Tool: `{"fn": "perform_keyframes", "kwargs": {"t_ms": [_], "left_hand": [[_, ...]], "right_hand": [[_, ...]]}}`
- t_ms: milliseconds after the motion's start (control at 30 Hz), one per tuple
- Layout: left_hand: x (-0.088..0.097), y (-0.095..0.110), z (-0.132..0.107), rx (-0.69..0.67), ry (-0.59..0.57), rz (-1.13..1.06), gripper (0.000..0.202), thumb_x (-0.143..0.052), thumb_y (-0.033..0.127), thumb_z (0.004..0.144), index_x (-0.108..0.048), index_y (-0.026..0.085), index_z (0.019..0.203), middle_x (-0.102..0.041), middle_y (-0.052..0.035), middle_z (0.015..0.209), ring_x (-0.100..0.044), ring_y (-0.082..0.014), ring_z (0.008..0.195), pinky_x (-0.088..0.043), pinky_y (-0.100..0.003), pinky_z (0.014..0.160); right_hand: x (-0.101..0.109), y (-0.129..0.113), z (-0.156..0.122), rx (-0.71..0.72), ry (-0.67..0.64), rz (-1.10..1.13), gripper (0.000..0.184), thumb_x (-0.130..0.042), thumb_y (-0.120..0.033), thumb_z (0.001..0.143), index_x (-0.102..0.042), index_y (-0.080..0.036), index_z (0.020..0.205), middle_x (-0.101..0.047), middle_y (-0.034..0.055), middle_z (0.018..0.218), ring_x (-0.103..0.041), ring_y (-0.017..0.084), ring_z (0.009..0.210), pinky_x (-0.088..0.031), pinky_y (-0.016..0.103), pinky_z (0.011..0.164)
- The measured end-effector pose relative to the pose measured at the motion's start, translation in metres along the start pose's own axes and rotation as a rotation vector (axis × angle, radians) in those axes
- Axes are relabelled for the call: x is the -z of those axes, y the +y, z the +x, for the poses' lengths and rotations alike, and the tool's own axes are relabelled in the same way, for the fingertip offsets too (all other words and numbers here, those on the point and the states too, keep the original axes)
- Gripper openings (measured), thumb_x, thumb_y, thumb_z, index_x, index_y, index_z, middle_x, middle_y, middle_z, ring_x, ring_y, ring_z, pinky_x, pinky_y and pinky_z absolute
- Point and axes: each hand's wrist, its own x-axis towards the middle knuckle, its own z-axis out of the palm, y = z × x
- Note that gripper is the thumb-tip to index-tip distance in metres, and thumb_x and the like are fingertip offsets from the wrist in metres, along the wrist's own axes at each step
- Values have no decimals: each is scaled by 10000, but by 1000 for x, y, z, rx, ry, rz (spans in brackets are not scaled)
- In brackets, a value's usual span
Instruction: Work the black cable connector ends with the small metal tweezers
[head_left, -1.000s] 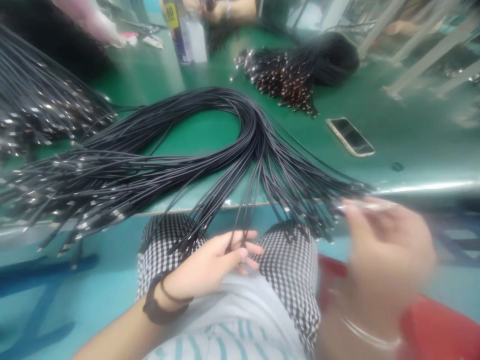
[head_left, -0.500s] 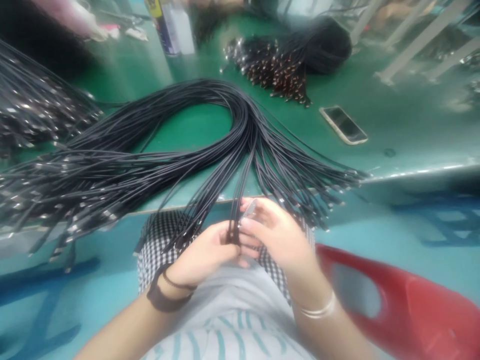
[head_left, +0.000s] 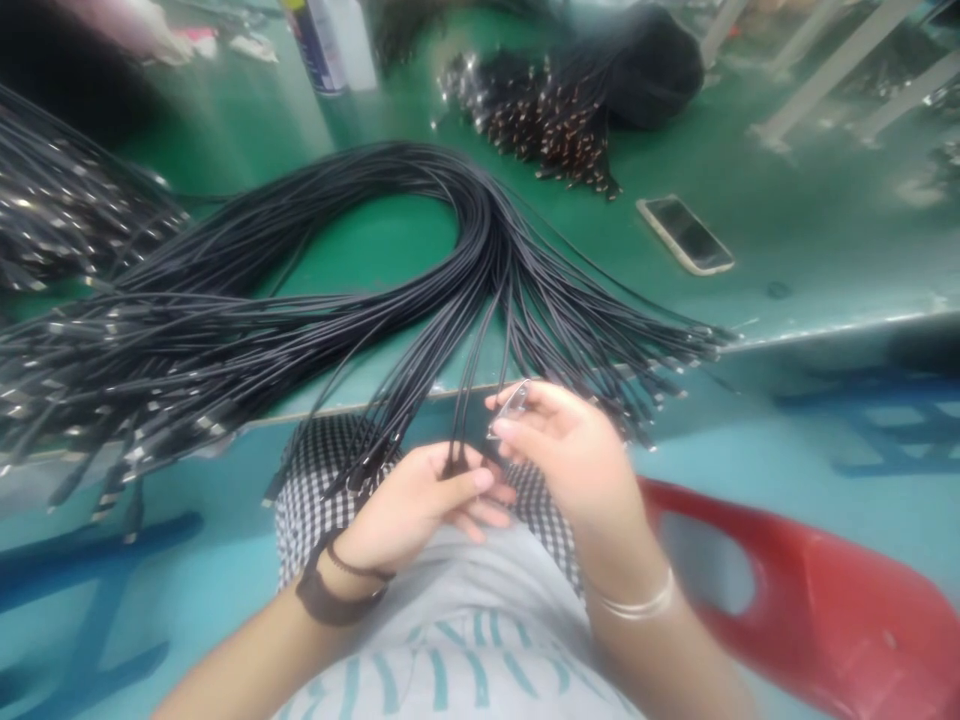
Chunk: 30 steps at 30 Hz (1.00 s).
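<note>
My left hand (head_left: 439,500), with a dark band on its wrist, is closed around a few black cables (head_left: 459,425) hanging over the table's front edge. Their ends are hidden in the fingers. Just right of it, my right hand (head_left: 574,450) pinches a small shiny metal tool (head_left: 512,402) between thumb and fingers; its exact kind is too blurred to make out. The two hands are apart. Ahead of them a thick bundle of black cables (head_left: 476,225) curves across the green table, its many connector ends fanned out to the left and right.
On the table (head_left: 390,235) are a phone (head_left: 686,235), another cable bundle (head_left: 547,120) with coppery tips, a spray can (head_left: 315,45) and more cables (head_left: 67,215) at the left. White legs (head_left: 832,75) stand at the back right. A red plastic stool (head_left: 817,590) is beside my right arm.
My right hand has drawn up and right, away from my left hand, with the metal tool. My left hand still grips the cables, its fingers slightly more spread. The view has shifted a little.
</note>
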Motion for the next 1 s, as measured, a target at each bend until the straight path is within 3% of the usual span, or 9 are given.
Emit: {"fn": "perform_keyframes", "kwargs": {"t_ms": [167,400,567,733,1000], "left_hand": [[-5,4,-3,-106,97,53,247,-730,296,814,-587,138,940,-776,-104,818,-737,-182,606,-559,-194,486],[-5,13,-4,-195,12,-41,179,-698,283,847,-622,131,902,-772,-86,837,-744,-191,633,-591,-220,527],[-5,19,-3,-189,-59,-114,204,-728,307,820,-653,127,880,-767,-69,778,-731,-175,576,-579,-202,492],[-6,21,-2,-199,-58,-113,211,-739,308,810,-657,122,867,-761,-67,775,-726,-175,574,-586,-223,514],[-7,20,-1,-196,-30,-115,232,-759,307,788,-654,115,866,-756,-73,765,-716,-173,563,-587,-243,527]], "right_hand": [[-4,-4,-4,92,66,74,147,-737,-148,787,-689,-214,910,-710,-10,929,-645,54,654,-545,130,609],[2,-4,-9,51,29,233,146,-694,-130,825,-663,-192,954,-691,8,928,-683,110,781,-581,191,702],[-2,3,-14,69,125,217,137,-721,-166,805,-681,-197,933,-701,-1,869,-685,105,742,-566,169,680],[-8,6,-17,67,132,277,126,-725,-183,810,-679,-215,922,-736,13,868,-713,147,802,-593,234,742],[-10,7,-18,81,169,279,131,-739,-187,801,-684,-220,915,-730,-8,827,-721,140,781,-591,219,727]]}}
